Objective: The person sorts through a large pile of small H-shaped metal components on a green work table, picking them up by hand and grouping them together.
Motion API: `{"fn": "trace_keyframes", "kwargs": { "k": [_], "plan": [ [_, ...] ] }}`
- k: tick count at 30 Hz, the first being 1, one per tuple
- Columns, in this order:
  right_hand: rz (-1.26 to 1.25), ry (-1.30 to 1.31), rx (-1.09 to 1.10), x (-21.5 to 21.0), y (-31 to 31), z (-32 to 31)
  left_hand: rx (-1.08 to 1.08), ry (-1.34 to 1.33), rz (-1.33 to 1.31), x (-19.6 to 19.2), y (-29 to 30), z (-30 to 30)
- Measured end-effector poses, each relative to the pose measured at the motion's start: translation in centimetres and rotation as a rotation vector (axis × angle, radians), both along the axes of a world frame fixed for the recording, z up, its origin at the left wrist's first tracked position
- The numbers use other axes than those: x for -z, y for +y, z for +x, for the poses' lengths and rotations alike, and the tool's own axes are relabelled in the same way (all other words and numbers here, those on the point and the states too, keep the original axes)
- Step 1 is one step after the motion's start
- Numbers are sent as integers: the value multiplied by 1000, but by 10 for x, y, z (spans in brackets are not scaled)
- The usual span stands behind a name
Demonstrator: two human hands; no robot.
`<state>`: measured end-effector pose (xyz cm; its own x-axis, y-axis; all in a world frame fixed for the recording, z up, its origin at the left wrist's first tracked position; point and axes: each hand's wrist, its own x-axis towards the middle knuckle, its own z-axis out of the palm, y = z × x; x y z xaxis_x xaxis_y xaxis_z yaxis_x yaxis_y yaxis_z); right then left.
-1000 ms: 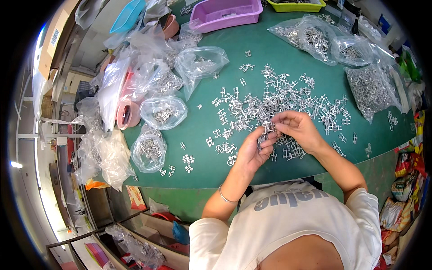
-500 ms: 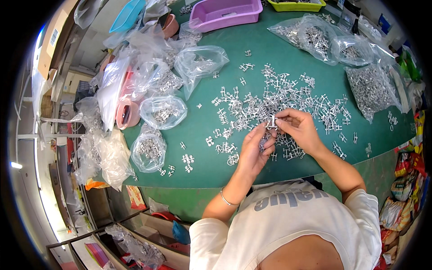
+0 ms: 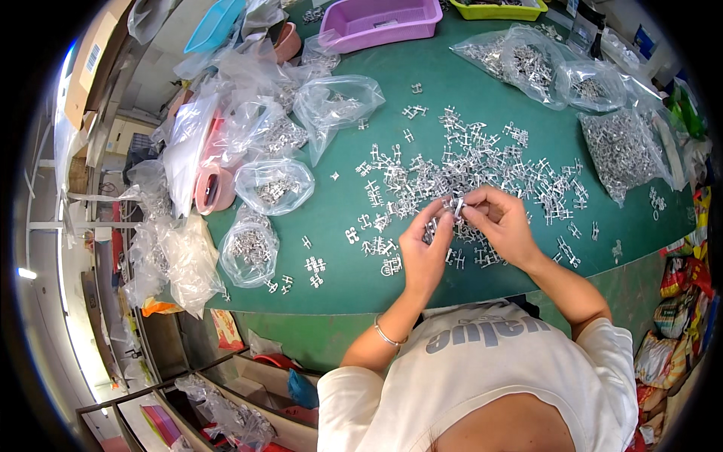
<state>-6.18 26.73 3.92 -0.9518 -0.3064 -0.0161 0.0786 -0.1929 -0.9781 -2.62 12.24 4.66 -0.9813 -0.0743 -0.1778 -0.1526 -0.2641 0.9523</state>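
My left hand (image 3: 426,247) and my right hand (image 3: 503,224) meet over the near side of a heap of small silver metal pieces (image 3: 482,154). Between the fingertips of both hands is a small silver metal piece (image 3: 459,208), partly covered by the fingers. The left fingers also curl round more silver pieces (image 3: 430,230) in the palm. My right thumb and fingers pinch the piece from the right. Loose pieces like these lie around both hands on the green table (image 3: 354,290).
Open clear bags of metal parts (image 3: 274,186) stand at the left. More filled bags (image 3: 621,154) lie at the right. A purple basket (image 3: 380,22) and a yellow tray (image 3: 499,10) sit at the far edge. Drawers with plastic bags (image 3: 226,414) are below the table's near left edge.
My left hand has turned and shifted slightly left, its thumb now pointing up at the piece. The fingertips of both hands have come closer together around it. The heap looks the same.
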Motion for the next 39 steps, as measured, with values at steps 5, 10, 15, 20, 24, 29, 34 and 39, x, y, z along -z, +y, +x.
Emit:
{"fn": "trace_keyframes", "kwargs": {
  "k": [5,10,15,20,24,29,34,39],
  "plan": [
    [4,-85,-114,-3,2,-2,-19,-12,192,-1,-2,-2],
    [-92,-48,-39,2,2,2,18,-205,513,-3,-7,-10],
    [272,169,16,12,12,-10,-20,-255,319,1,-7,-7],
    [695,638,91,19,24,-19,32,-221,30,15,-14,-6],
    [907,713,110,2,18,-12,163,-295,2,22,-17,-5],
    [483,209,-255,-4,3,-17,252,-355,234,18,-15,-13],
    [-281,-392,-138,8,5,-65,49,-11,-784,12,-43,-43],
    [897,292,-154,30,-39,-123,9,137,-1278,31,-70,-83]
  ]
}}
